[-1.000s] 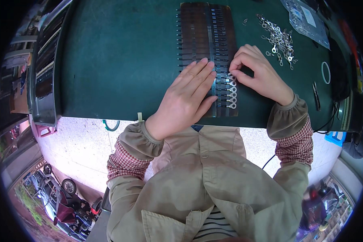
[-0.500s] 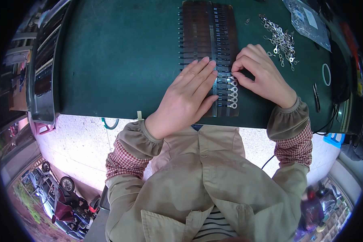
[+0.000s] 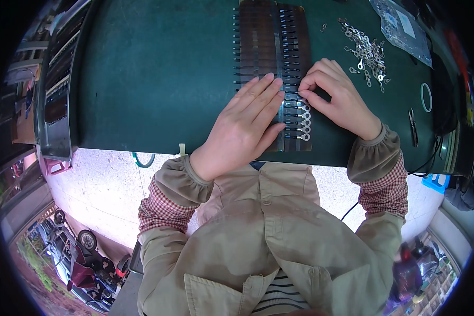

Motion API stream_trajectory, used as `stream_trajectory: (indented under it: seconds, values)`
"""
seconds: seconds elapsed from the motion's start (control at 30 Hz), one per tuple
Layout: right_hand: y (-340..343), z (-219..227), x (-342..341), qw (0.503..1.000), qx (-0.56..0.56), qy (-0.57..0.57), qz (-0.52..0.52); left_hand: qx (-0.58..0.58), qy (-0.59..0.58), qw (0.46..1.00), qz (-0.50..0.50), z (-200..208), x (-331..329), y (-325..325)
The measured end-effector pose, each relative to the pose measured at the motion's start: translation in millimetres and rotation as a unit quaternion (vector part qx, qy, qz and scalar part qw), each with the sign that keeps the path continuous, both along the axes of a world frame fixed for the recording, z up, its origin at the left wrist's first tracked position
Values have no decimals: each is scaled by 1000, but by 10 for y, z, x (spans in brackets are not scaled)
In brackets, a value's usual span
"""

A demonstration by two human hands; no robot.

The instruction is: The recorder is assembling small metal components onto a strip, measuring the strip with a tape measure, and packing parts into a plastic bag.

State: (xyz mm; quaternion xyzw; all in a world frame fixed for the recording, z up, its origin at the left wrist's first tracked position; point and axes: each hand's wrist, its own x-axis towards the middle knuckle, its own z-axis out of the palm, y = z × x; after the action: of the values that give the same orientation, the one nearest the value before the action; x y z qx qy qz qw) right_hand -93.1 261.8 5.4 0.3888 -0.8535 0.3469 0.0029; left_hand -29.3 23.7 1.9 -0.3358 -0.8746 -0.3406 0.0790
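A long brown panel (image 3: 266,47) lies on the green tabletop, with rows of short dark wire ends along its length. My left hand (image 3: 242,124) rests flat across the near part of the panel, fingers extended and thumb apart. Beside its fingertips, my right hand (image 3: 338,95) pinches thumb and forefinger together at a wire end. Whatever sits in that pinch is too small and covered to name. Several silvery ring terminals (image 3: 305,121) line the panel's near right edge, on the wire ends closest to me.
Loose ring terminals (image 3: 368,55) form a pile at the far right, beside a clear plastic bag (image 3: 403,29). A white ring (image 3: 426,97) and small snips (image 3: 413,127) lie at the right. A metal tray (image 3: 58,131) holding similar dark strips stands at the left edge.
My right hand has shifted slightly left, its pinched fingertips closer to the wire ends. My left hand stays flat on the panel.
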Motion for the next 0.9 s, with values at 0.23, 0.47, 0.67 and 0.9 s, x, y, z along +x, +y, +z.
stream_trajectory:
  seconds: [0.23, 0.47, 0.67, 0.9]
  values:
    - [-22, -42, 52, 1000, -11, 9, -20, -2, 1, 1000, -7, -10, -3, -13]
    - [-15, -75, 51, 999, -22, 23, -24, -11, 16, 1000, -7, -9, -22, -14]
    - [149, -60, -51, 984, -74, 90, -137, -23, 20, 999, -15, -2, -134, -59]
    - [664, -99, -296, 941, 26, -120, -316, -40, 40, 998, -18, -40, -208, -32]
